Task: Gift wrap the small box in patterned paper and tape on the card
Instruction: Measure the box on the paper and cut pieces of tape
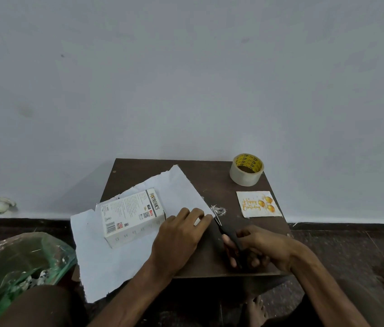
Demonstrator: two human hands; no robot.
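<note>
White on its upturned side, a ragged-edged sheet of wrapping paper (115, 267) lies across a small dark brown wooden desk (209, 180) and spills over the desk's edge on the side of the person seated at it. A small white cardboard box (132, 215), printed with black lettering and a barcode, rests flat on the sheet near its middle.

Just right of the box, the person's left hand (176, 237) lies palm down on the paper. Its fingers are stretched out and press the sheet's right-hand edge to the desk; it grips nothing. Further right of the box, the right hand (264, 249) is curled round the handles of a pair of black-handled scissors (227, 232). The short blades point at the corner of the paper beside the left fingertips, though whether they touch the sheet cannot be told. Small paper shreds (219, 210) lie on the desk at the blade tips.

Well to the right of the box, a square white card (259, 204) with gold "Happy Birthday" script and gold balloons lies face up, apart from the paper. Beyond the card, farther still from the box, a roll of clear packing tape (246, 171) with a yellow printed core sits at the desk's corner by a pale grey wall (186, 79). Left of the box, off the desk, a crumpled green plastic bag (21, 260) lies open.
</note>
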